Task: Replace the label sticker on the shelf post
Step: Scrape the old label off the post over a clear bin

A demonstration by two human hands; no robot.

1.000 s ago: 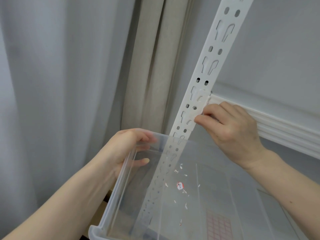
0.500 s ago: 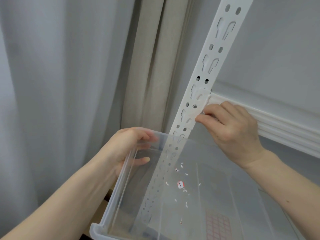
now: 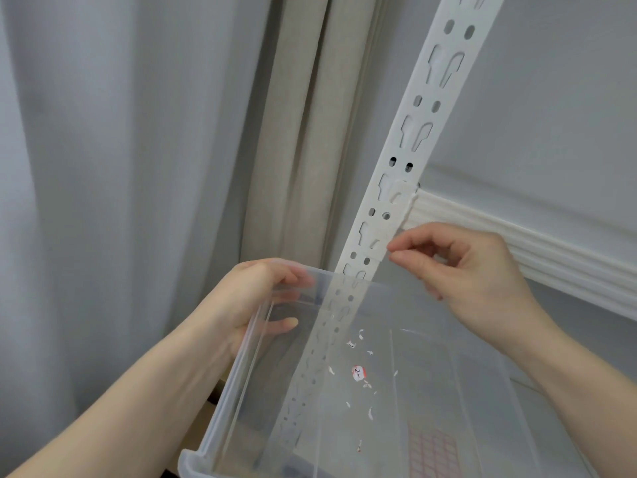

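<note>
The white perforated shelf post (image 3: 427, 112) runs slanted from the top right down behind a clear plastic bin (image 3: 220, 419). A pale patch of label residue (image 3: 400, 193) clings to the post. My right hand (image 3: 472, 270) hovers just right of the post's edge, thumb and forefinger pinched together; anything between them is too small to see. My left hand (image 3: 255, 298) grips the bin's far left rim. In the bin lie a round red-and-white sticker piece (image 3: 357, 372) and several small white scraps (image 3: 365, 384).
A sheet of red-outlined labels (image 3: 434, 453) shows through the bin's bottom. Grey and beige curtains (image 3: 138, 167) hang at the left. A white ribbed shelf beam (image 3: 537, 257) runs right from the post, behind my right hand.
My right hand has come off the post, shifting slightly right with its fingertips pinched. The bin and left hand have stayed put.
</note>
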